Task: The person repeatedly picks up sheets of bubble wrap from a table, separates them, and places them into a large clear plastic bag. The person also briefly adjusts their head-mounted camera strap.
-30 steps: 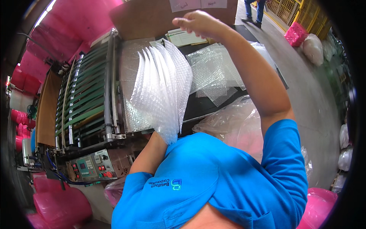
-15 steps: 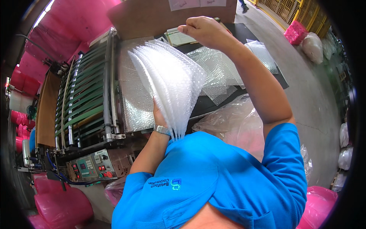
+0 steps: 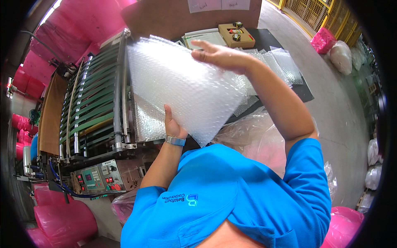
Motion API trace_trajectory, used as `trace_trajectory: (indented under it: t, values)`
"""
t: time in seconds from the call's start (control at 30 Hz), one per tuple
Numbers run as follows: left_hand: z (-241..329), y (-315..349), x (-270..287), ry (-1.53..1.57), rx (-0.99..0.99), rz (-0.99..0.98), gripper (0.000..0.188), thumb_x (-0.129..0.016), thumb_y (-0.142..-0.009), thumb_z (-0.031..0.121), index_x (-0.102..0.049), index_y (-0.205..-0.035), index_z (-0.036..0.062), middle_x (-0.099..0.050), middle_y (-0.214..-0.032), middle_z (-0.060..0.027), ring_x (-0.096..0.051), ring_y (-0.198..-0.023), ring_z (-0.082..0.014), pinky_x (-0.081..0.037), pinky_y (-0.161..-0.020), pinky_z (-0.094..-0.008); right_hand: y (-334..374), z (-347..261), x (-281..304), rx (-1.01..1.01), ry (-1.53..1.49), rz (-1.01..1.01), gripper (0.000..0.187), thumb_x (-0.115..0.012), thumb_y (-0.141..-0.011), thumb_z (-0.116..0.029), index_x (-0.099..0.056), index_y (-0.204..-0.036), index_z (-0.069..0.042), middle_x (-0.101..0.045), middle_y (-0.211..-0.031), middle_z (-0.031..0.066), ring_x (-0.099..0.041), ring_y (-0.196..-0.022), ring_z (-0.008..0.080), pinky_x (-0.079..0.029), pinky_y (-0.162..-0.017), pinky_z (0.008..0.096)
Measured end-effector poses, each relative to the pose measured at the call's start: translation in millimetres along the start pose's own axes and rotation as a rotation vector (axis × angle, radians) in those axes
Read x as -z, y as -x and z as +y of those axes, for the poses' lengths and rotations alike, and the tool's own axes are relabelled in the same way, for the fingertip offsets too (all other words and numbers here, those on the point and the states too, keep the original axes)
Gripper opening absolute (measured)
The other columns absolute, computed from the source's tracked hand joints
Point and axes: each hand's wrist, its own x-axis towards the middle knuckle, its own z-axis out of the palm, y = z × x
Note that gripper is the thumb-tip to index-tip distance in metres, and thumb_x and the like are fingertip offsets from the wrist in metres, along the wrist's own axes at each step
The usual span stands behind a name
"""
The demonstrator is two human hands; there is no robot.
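A stack of clear bubble wrap sheets (image 3: pixel 182 82) spreads out in front of me, tilted, with its near corner close to my shirt. My left hand (image 3: pixel 175 127) holds the stack at its near left edge. The thumb shows along that edge, while the fingers are hidden beneath the sheets. Over the far right side of the stack is my right hand (image 3: pixel 219 56), open and slightly blurred, with its fingers stretched out to the left. Whether it touches the top sheet I cannot tell.
To the left stands a machine with green belts (image 3: pixel 95 91) and a control panel (image 3: pixel 99 177). More bubble wrap pieces (image 3: pixel 285 64) lie on the black table (image 3: pixel 304 91). Beyond are a cardboard box (image 3: pixel 244 36) and papers (image 3: pixel 202 38). Clear plastic (image 3: pixel 252 136) bulges at the table's near side.
The bent, fanned stack has flattened and spread out to the right. My right hand has come down from a raised, closed position and opened over the sheets.
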Motion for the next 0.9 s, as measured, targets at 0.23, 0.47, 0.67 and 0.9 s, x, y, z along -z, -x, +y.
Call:
trace_trajectory:
  t: [0.23,0.47,0.67,0.9]
  values:
    - [5,1,12,-0.192,-0.043,0.027,0.070,-0.049,-0.080,0.054,-0.034,-0.127,0.0042,-0.042,-0.125,-0.0153,-0.043,-0.113,-0.0311,-0.035,-0.095,-0.0449,1,8,-30,-0.056,0.000,0.007,0.095,-0.069,-0.067,-0.037,-0.013,-0.136,-0.004,-0.036,-0.127,0.0284,-0.038,-0.119,0.0341,-0.029,-0.099,0.0345]
    - [20,2,17,-0.319,-0.113,0.055,0.072,-0.037,-0.083,0.058,-0.034,-0.125,-0.0002,-0.044,-0.122,-0.0171,-0.045,-0.110,-0.0278,-0.039,-0.091,-0.0399,20,47,-42,0.014,-0.186,0.146,0.092,-0.069,-0.066,-0.032,-0.016,-0.136,-0.005,-0.038,-0.125,0.0261,-0.039,-0.117,0.0344,-0.032,-0.096,0.0389]
    - [38,-21,11,-0.833,-0.375,-0.131,0.043,-0.038,-0.089,0.046,-0.051,-0.091,0.0049,-0.054,-0.082,-0.0073,-0.052,-0.068,-0.0127,-0.043,-0.058,-0.0242,57,115,-55,0.026,-1.014,0.181,0.082,-0.068,-0.069,-0.030,-0.023,-0.132,0.000,-0.041,-0.123,0.0213,-0.044,-0.110,0.0310,-0.038,-0.091,0.0392]
    - [29,-15,-35,-0.736,-0.407,0.049,0.024,-0.049,-0.089,0.031,-0.050,-0.079,0.0087,-0.050,-0.066,-0.0002,-0.044,-0.050,-0.0046,-0.036,-0.044,-0.0177,84,144,-60,-0.077,-1.550,0.275,0.055,-0.055,-0.080,-0.036,-0.043,-0.117,0.002,-0.055,-0.104,0.0168,-0.056,-0.092,0.0246,-0.046,-0.080,0.0364]
